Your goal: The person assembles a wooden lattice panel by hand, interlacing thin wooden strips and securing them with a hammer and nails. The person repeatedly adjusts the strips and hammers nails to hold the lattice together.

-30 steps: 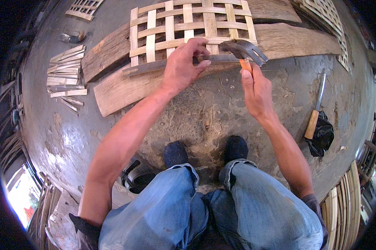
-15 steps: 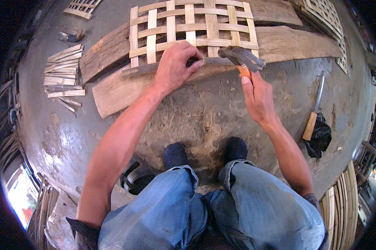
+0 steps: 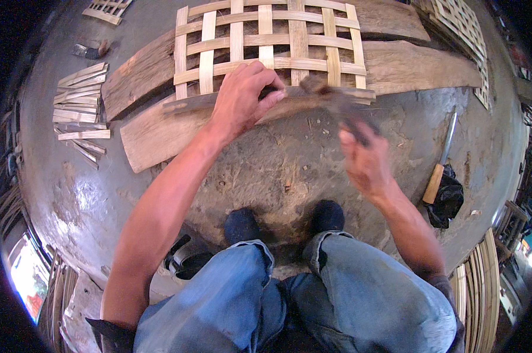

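A woven lattice point(image 3: 266, 40) of pale flat strips, which look like bamboo, lies ahead of me on rough wooden boards point(image 3: 154, 141). Along its near edge runs a dark narrow bar point(image 3: 186, 105). My left hand point(image 3: 239, 100) is closed over this edge, left of the middle, thumb and fingers pinched together; what they hold is hidden. A hammer point(image 3: 355, 120), smeared by motion, is gripped in my right hand point(image 3: 369, 162). Its head is over the right part of the bar; whether it touches cannot be told.
Cut strips point(image 3: 80, 109) lie in a pile on the floor at left, near a brush point(image 3: 88, 50). At right are a wooden-handled knife point(image 3: 442, 159) and a black plastic bag point(image 3: 445, 200). More woven panels point(image 3: 457, 29) are stacked at far right. Long strips point(image 3: 481, 288) stand at lower right.
The hammer has swung, its head turning left and its handle tilting; my right hand has dropped slightly nearer to me. My left hand keeps its pinch at the lattice edge. The view has shifted a little.
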The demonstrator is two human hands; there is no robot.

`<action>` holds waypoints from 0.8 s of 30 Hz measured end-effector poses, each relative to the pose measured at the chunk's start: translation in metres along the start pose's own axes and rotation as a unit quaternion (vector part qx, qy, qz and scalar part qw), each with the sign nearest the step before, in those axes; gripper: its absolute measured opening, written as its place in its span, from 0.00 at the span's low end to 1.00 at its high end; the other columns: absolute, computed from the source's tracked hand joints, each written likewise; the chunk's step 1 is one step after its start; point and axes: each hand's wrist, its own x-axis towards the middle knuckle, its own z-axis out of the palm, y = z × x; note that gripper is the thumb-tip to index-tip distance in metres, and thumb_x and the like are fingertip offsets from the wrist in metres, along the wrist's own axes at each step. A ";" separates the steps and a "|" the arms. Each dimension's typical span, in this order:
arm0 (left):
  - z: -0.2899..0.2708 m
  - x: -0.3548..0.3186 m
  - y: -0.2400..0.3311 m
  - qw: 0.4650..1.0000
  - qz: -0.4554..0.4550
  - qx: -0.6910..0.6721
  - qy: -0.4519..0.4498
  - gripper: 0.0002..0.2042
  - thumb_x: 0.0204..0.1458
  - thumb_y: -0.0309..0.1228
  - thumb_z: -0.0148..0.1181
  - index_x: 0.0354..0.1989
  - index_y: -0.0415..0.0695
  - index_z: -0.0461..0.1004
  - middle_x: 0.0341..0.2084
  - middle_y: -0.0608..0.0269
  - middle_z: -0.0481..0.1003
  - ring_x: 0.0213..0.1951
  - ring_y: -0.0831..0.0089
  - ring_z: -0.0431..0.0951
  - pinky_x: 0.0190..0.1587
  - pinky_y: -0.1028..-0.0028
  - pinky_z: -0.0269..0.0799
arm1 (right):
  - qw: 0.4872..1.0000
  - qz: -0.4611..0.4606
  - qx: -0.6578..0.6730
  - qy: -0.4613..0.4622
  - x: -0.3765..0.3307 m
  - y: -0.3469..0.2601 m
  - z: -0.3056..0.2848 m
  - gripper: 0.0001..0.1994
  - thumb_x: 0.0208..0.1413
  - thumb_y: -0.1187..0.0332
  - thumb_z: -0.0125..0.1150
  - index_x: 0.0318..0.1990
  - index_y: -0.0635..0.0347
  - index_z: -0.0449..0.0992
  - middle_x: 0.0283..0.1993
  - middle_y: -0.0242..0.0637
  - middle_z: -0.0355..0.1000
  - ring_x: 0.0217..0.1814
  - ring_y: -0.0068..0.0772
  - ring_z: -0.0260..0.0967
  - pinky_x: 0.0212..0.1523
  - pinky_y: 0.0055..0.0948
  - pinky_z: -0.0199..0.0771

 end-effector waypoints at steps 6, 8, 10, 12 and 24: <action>-0.002 -0.002 0.001 1.000 0.010 0.002 0.015 0.09 0.49 0.32 0.69 0.34 0.42 0.78 0.29 0.57 0.73 0.35 0.57 0.74 0.39 0.62 0.70 | 0.999 -0.004 0.027 0.039 0.008 -0.016 -0.014 0.18 0.69 0.58 0.48 0.55 0.64 0.71 0.37 0.51 0.75 0.35 0.57 0.73 0.37 0.45 0.73; -0.004 -0.002 0.001 1.000 0.017 -0.007 0.019 0.08 0.49 0.31 0.69 0.34 0.42 0.78 0.29 0.57 0.73 0.35 0.57 0.74 0.39 0.62 0.70 | 0.996 -0.011 0.047 0.077 0.006 -0.019 -0.011 0.19 0.71 0.56 0.46 0.50 0.64 0.72 0.34 0.44 0.72 0.32 0.41 0.69 0.34 0.37 0.70; -0.002 -0.001 0.001 1.000 0.017 -0.017 0.021 0.08 0.49 0.31 0.69 0.34 0.42 0.78 0.29 0.57 0.73 0.35 0.57 0.74 0.39 0.61 0.70 | 0.993 0.039 0.076 0.076 0.007 -0.018 -0.005 0.20 0.72 0.54 0.44 0.46 0.64 0.71 0.30 0.38 0.69 0.29 0.31 0.66 0.31 0.32 0.67; -0.002 0.000 0.004 1.000 0.013 -0.016 0.022 0.08 0.48 0.30 0.69 0.34 0.42 0.78 0.29 0.57 0.73 0.35 0.57 0.74 0.40 0.61 0.70 | 0.985 0.126 0.108 0.037 0.010 -0.013 0.002 0.20 0.72 0.53 0.42 0.45 0.64 0.71 0.26 0.35 0.67 0.26 0.30 0.65 0.29 0.33 0.65; 0.000 0.000 -0.001 1.000 0.000 -0.001 0.007 0.08 0.49 0.33 0.69 0.33 0.45 0.78 0.30 0.59 0.72 0.38 0.58 0.73 0.42 0.61 0.69 | 0.997 0.066 0.040 0.030 0.020 -0.012 0.002 0.20 0.72 0.53 0.42 0.48 0.64 0.70 0.25 0.53 0.66 0.26 0.54 0.68 0.29 0.44 0.66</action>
